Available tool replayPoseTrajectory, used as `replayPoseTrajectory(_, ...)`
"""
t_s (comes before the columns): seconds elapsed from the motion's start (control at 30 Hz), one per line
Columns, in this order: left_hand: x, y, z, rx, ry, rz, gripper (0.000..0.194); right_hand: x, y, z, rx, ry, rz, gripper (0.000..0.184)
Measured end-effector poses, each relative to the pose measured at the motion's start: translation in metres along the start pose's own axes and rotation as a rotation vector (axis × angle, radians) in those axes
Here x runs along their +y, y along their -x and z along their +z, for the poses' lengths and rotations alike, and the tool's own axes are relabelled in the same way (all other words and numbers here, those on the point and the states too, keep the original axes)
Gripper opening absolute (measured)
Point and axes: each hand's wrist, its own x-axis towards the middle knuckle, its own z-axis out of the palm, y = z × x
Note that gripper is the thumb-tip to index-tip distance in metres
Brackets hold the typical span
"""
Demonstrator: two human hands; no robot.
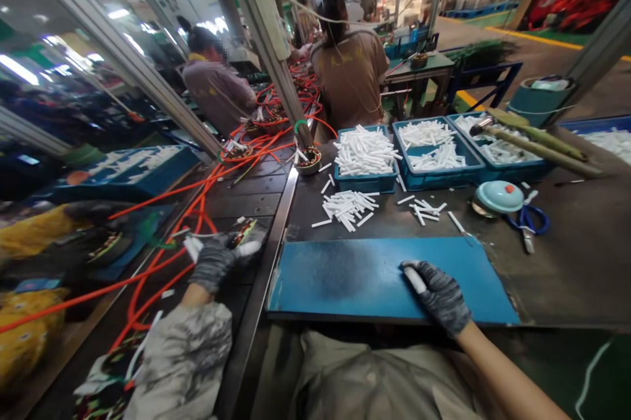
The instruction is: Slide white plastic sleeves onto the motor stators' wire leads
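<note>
My right hand [440,297], in a dark grey glove, rests on the blue mat [345,279] and is closed round a short white tube [414,279]. My left hand [215,261], also gloved, reaches out over the dark conveyor [246,190] and grips white tube ends at a round motor stator [245,234] with red wires. A loose pile of white tubes [348,206] lies on the bench beyond the mat.
Blue bins of white tubes [365,156] stand at the back of the bench. A teal lid [499,196] and blue scissors [530,221] lie to the right. Red cables [197,210] run along the conveyor. Two other people [348,71] work further down the line.
</note>
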Motion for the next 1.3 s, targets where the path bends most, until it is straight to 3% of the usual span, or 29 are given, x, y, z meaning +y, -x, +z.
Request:
replayPoseTrajectory(0.07, 0.027, 0.021, 0.001, -0.075, 0.044, 0.038, 0.049, -0.002, 0.000, -0.002, -0.002, 0.021, 0.001, 0.034)
replayPoseTrajectory(0.13, 0.066, 0.044, 0.013, -0.135, 0.054, 0.184, 0.046, -0.003, 0.001, -0.005, -0.012, 0.043, 0.011, 0.037)
replayPoseTrajectory(0.27, 0.153, 0.085, 0.063, -0.347, 0.013, 0.512, 0.052, -0.001, 0.001, -0.010, -0.053, 0.064, 0.033, 0.045)
replayPoseTrajectory(0.37, 0.185, 0.110, 0.085, -0.304, 0.106, 0.648, 0.050, 0.002, 0.005, -0.013, -0.086, 0.053, 0.041, 0.043)
replayPoseTrajectory(0.43, 0.184, 0.116, 0.079, -0.213, 0.362, 0.797, 0.044, -0.001, 0.007, -0.016, -0.073, 0.044, 0.027, 0.041)
replayPoseTrajectory(0.5, 0.167, 0.108, 0.062, 0.006, 0.590, 0.815, 0.039, -0.010, 0.009, -0.018, -0.009, 0.053, -0.056, 0.037)
replayPoseTrajectory(0.57, 0.141, 0.088, 0.046, 0.246, 0.639, 0.624, 0.041, -0.027, 0.007, -0.015, 0.053, 0.077, -0.250, 0.032)
replayPoseTrajectory(0.6, 0.127, 0.076, 0.041, 0.265, 0.606, 0.500, 0.046, -0.037, 0.006, -0.012, 0.060, 0.093, -0.371, 0.031)
replayPoseTrajectory(0.67, 0.102, 0.056, 0.035, 0.036, 0.526, 0.333, 0.054, -0.056, 0.000, -0.002, 0.028, 0.140, -0.570, 0.037)
replayPoseTrajectory(0.73, 0.083, 0.052, 0.027, -0.231, 0.469, 0.257, 0.059, -0.069, -0.006, 0.011, -0.010, 0.208, -0.648, 0.038)
replayPoseTrajectory(0.77, 0.077, 0.056, 0.021, -0.309, 0.441, 0.248, 0.059, -0.072, -0.010, 0.016, -0.030, 0.233, -0.663, 0.035)
replayPoseTrajectory(0.83, 0.075, 0.077, 0.004, -0.326, 0.361, 0.296, 0.058, -0.072, -0.019, 0.022, -0.086, 0.242, -0.716, 0.028)
replayPoseTrajectory(0.93, 0.091, 0.112, -0.023, -0.218, 0.184, 0.501, 0.052, -0.061, -0.037, 0.016, -0.225, 0.207, -0.812, 0.024)
replayPoseTrajectory(1.03, 0.116, 0.108, -0.027, -0.217, 0.146, 0.662, 0.048, -0.050, -0.059, 0.001, -0.288, 0.181, -0.738, 0.028)
replayPoseTrajectory(1.13, 0.129, 0.070, -0.010, -0.317, 0.307, 0.638, 0.048, -0.043, -0.068, -0.014, -0.210, 0.125, -0.478, 0.038)
replayPoseTrajectory(1.23, 0.139, 0.041, 0.001, -0.370, 0.460, 0.587, 0.047, -0.041, -0.053, -0.024, -0.202, -0.053, -0.259, 0.039)
replayPoseTrajectory(1.3, 0.151, 0.039, 0.003, -0.372, 0.533, 0.671, 0.043, -0.046, -0.037, -0.025, -0.261, -0.189, -0.176, 0.035)
